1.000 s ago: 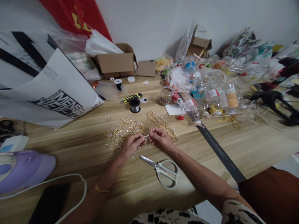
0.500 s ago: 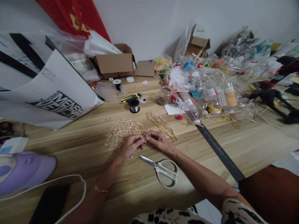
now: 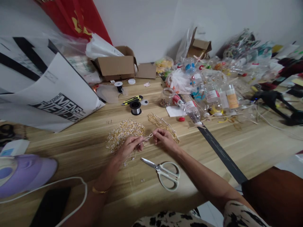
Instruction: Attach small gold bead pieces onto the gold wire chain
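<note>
Between my two hands a short length of silvery chain (image 3: 149, 136) with an oval link is held taut. My left hand (image 3: 132, 145) pinches one end, and a loose strand of it dangles below toward the table. The oval link's other side is pinched by my right hand (image 3: 163, 138). Just behind my left hand lies a heap of gold and clear beaded chain (image 3: 121, 132). Several gold chain strands (image 3: 163, 125) are laid out beyond my right hand. Scissors (image 3: 163, 173) with pale handles lie nearer me, blades pointing left.
Behind the heap are a wire spool (image 3: 135, 108), a yellow-black utility knife (image 3: 132, 100) and a bead jar (image 3: 167, 97). Plastic bottles (image 3: 193, 110) crowd the right back. A white bag (image 3: 54, 94), a purple object (image 3: 28, 173) and a phone (image 3: 50, 206) are at left.
My hands have moved apart, the right one slightly up and to the right. The chain with its oval link now shows stretched between them, and a strand hangs under my left hand.
</note>
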`<state>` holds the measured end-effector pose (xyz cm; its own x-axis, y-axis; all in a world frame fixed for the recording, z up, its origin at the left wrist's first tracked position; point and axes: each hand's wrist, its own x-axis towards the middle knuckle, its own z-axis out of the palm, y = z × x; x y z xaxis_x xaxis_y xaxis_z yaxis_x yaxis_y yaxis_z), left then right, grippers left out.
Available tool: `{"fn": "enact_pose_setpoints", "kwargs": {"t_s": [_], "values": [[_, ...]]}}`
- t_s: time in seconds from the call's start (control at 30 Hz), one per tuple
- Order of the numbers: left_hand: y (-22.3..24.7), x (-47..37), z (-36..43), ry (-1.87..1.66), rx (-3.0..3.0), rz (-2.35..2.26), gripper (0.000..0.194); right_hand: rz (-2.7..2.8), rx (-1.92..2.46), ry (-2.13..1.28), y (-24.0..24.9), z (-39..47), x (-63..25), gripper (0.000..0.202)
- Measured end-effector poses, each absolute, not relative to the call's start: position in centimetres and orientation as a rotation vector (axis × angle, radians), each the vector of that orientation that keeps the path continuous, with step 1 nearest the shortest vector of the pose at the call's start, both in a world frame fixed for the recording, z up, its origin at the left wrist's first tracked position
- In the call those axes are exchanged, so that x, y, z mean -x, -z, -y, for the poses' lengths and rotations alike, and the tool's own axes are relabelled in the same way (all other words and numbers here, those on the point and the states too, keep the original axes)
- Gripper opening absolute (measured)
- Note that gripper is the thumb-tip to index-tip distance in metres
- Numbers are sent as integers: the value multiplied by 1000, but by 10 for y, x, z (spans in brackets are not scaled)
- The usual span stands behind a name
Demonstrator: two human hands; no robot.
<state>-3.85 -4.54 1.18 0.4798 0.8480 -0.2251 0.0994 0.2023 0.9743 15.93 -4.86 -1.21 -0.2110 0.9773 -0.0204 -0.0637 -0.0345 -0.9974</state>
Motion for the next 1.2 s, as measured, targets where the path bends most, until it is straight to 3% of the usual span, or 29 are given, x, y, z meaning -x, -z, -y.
{"fn": "enact_pose_setpoints", "kwargs": {"t_s": [0.9, 1.2], "values": [[-20, 56, 47, -527, -1318, -896, 30, 871, 983, -1423, 13, 35, -179, 40], [-19, 47, 58, -595, -1063, -792, 24, 1269, 1203, -1310, 15, 37, -180, 39]]}}
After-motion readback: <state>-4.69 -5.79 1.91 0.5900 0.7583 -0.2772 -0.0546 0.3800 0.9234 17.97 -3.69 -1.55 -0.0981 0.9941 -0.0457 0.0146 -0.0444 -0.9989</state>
